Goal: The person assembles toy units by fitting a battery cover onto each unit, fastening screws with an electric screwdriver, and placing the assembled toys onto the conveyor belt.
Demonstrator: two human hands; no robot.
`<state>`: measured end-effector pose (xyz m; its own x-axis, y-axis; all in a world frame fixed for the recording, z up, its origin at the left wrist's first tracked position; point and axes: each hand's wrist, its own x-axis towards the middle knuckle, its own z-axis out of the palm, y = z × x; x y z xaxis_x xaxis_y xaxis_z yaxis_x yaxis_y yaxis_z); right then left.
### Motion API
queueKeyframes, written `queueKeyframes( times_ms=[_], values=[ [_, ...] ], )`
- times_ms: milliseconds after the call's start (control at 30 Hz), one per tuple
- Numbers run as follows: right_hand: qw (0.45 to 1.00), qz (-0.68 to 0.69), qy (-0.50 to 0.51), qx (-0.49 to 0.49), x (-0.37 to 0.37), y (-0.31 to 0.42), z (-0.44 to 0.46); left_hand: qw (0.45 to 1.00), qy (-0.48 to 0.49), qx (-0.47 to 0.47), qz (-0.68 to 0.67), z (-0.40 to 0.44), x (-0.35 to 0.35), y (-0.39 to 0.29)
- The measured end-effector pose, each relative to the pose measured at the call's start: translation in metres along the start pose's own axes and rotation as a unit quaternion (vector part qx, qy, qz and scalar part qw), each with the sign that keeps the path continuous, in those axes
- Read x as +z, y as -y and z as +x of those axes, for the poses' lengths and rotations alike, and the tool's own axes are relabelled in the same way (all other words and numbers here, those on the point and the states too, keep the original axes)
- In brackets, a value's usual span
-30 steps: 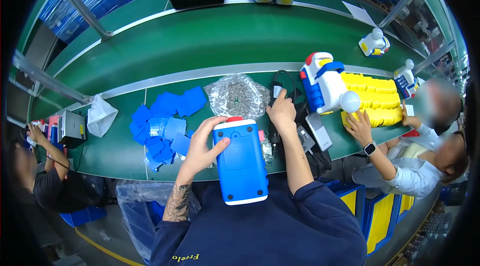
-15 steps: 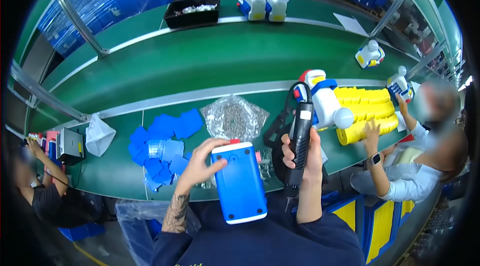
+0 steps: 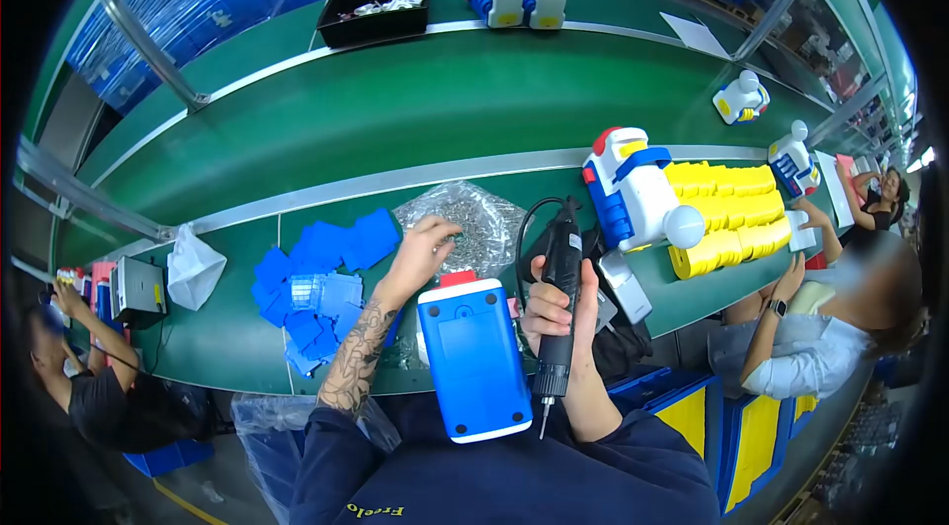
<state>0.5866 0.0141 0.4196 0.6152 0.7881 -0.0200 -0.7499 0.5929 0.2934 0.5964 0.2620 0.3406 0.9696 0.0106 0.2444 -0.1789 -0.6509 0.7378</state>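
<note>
My left hand [image 3: 427,250] is at the near left edge of a clear plastic bag of small metal screws [image 3: 465,218], its fingers bent together over the screws; whether a screw is between them is too small to tell. My right hand [image 3: 561,307] is wrapped round a black electric screwdriver [image 3: 562,273], its thin bit pointing down towards my body. Between my forearms lies a blue and white case [image 3: 474,359], back face up, with dark round holes near its corners and a red part at its top end. Neither hand touches the case.
Blue plates [image 3: 321,293] lie in a pile at left, beside a white bag [image 3: 195,268]. A white and blue toy [image 3: 638,191] stands at right, near rows of yellow parts [image 3: 727,214]. Co-workers sit at both sides. A black bin [image 3: 374,15] is on the back shelf.
My left hand has left the case and moved up to the screws. My right hand has picked up the screwdriver and brought it beside the case, bit down.
</note>
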Motion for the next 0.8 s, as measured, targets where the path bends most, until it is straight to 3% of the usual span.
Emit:
queueKeyframes(
  times_ms=[67, 133, 233, 400, 633, 800],
  values=[
    [1.000, 0.001, 0.003, -0.009, 0.002, -0.001, -0.002, 0.999, 0.003, 0.045, 0.020, 0.005, 0.007, -0.001],
    [0.999, 0.003, 0.041, 0.004, 0.002, -0.002, -0.004, 0.988, -0.008, 0.092, 0.126, 0.007, 0.014, 0.003],
    [0.999, 0.010, 0.048, 0.002, 0.006, -0.005, -0.008, 0.989, 0.018, 0.075, 0.124, 0.008, 0.017, 0.010],
    [0.997, -0.017, 0.074, 0.005, 0.010, -0.005, -0.011, 0.992, -0.030, 0.091, 0.080, 0.007, 0.016, 0.007],
    [0.980, -0.139, 0.090, -0.108, 0.040, -0.016, -0.023, 0.977, -0.202, 0.018, -0.062, -0.004, -0.004, -0.025],
    [0.908, -0.324, 0.162, -0.213, 0.075, -0.031, -0.021, 0.962, -0.265, -0.004, -0.061, -0.036, -0.043, -0.056]
  ],
)
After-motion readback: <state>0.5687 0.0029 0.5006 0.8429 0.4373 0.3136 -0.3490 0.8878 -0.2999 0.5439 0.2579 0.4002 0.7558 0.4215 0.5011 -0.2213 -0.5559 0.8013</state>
